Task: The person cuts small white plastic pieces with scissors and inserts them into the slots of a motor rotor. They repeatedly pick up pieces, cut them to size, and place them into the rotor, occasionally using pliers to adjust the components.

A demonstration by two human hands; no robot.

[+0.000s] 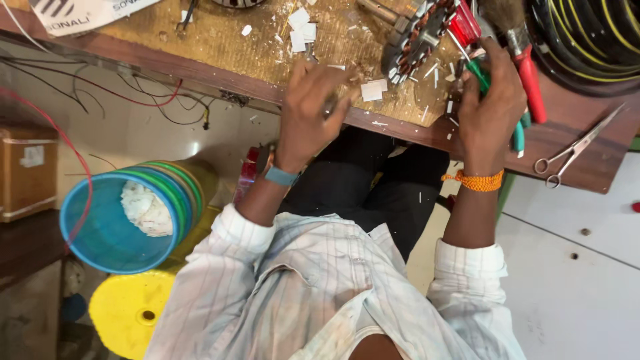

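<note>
My left hand, with a teal wristband, rests curled on the edge of the wooden workbench, its fingers closed on a small grey metal piece. My right hand, with an orange thread bracelet, grips a green-handled tool at the bench edge. Just beyond that hand lies a round motor stator with copper windings. White paper scraps are scattered between the hands and further back. What the tool's tip touches is hidden by my fingers.
A red-handled brush lies right of my right hand, scissors further right, and coiled cables at the top right. Below the bench stand stacked coloured buckets, a yellow stool, a cardboard box and loose wires.
</note>
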